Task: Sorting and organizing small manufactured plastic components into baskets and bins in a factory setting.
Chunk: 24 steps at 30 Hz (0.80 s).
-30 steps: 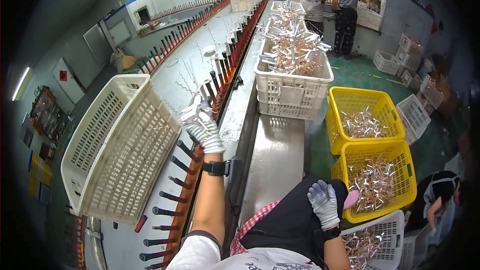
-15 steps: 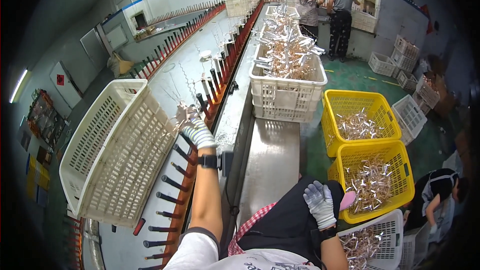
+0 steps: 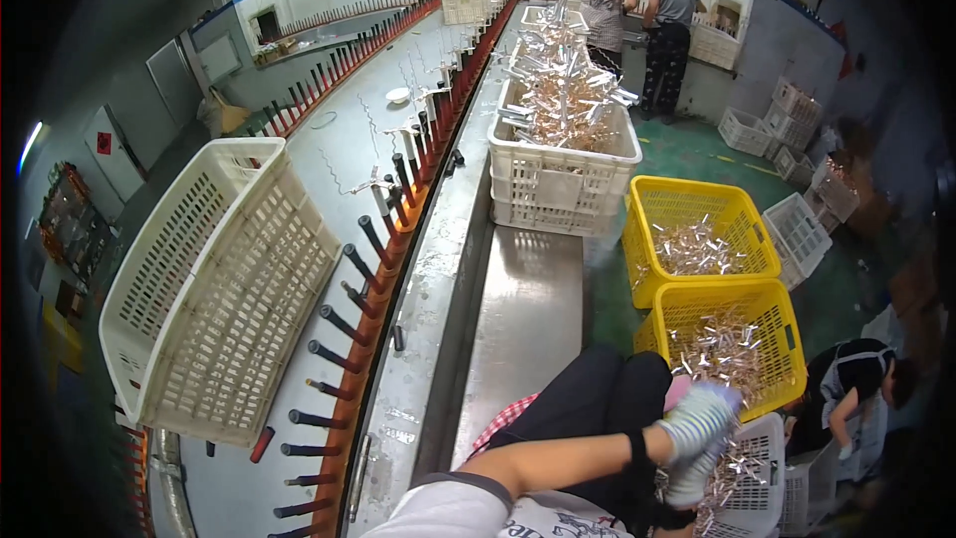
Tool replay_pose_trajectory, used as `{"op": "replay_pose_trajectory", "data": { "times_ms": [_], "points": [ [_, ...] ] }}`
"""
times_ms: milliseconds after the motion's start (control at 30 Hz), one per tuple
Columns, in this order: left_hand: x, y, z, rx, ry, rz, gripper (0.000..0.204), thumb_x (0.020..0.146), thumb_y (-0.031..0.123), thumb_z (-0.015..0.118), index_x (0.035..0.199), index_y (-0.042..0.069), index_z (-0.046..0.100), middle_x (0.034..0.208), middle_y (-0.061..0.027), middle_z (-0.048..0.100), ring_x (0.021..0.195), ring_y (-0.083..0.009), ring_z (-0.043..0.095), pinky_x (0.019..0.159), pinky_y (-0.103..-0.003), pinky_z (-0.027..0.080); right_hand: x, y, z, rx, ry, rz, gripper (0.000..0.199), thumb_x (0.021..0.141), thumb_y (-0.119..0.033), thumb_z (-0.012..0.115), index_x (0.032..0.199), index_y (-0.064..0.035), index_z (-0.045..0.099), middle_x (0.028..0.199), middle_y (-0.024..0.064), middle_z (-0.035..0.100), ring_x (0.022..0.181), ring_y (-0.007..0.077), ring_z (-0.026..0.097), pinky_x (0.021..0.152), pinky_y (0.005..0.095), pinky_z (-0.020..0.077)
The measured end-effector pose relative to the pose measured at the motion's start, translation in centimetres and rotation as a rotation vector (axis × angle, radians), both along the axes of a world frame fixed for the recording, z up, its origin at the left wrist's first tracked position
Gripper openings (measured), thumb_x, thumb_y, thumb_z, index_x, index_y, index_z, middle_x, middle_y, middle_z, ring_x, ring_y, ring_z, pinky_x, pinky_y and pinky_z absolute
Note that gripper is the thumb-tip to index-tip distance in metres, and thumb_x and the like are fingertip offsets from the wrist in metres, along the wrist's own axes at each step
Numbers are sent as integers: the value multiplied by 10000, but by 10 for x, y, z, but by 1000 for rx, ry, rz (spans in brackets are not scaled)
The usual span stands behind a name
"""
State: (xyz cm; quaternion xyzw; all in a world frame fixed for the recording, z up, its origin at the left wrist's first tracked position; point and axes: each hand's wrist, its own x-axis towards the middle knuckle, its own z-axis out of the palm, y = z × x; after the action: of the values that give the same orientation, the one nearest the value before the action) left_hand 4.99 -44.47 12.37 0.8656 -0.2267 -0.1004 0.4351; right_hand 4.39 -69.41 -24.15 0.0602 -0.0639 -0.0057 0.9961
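Note:
My left hand (image 3: 697,422), in a striped knit glove, reaches across my lap to the right side. Motion smears its fingers. Just below it, my right hand (image 3: 689,483), also gloved, is partly covered by the left one, and its fingers do not show clearly. Both are over the near edge of a white crate (image 3: 765,478) filled with small silvery tubes with copper-coloured wire-like parts. The nearer yellow crate (image 3: 793,334), holding more such parts, is right beside them. Whether either hand holds a piece cannot be made out.
On the left, a white crate (image 3: 234,309) leans over the conveyor, beside a row of black-tipped upright pegs (image 3: 334,359). Ahead stand heaped white crates (image 3: 563,184) and another yellow crate (image 3: 647,249). Two people work at the back wall; one person (image 3: 846,389) bends at the right.
My left hand has left the conveyor pegs and a cluster of metal parts there, swinging right across my lap. My right hand has moved from my knee down to the right. The view has shifted slightly.

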Motion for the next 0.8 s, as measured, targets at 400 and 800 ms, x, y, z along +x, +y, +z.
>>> {"op": "replay_pose_trajectory", "data": {
  "times_ms": [400,800],
  "points": [
    [-23,190,-3,-344,-391,625,412,678,105,644,1041,-6,484,917,-169,509,875,-332,491,752,-403,419,-148,-19,159,-863,851,-306,310,825,-200,513,1064,-5,540,1031,115,574,956,265,532,816,358,481],
    [-61,469,-35,-765,-750,1737,292,881,123,505,1148,5,506,1075,-73,566,920,-159,510,845,-273,388,11,214,235,-337,237,452,370,890,-348,452,1039,-46,605,988,117,635,918,250,593,840,395,466]
  ]
}}
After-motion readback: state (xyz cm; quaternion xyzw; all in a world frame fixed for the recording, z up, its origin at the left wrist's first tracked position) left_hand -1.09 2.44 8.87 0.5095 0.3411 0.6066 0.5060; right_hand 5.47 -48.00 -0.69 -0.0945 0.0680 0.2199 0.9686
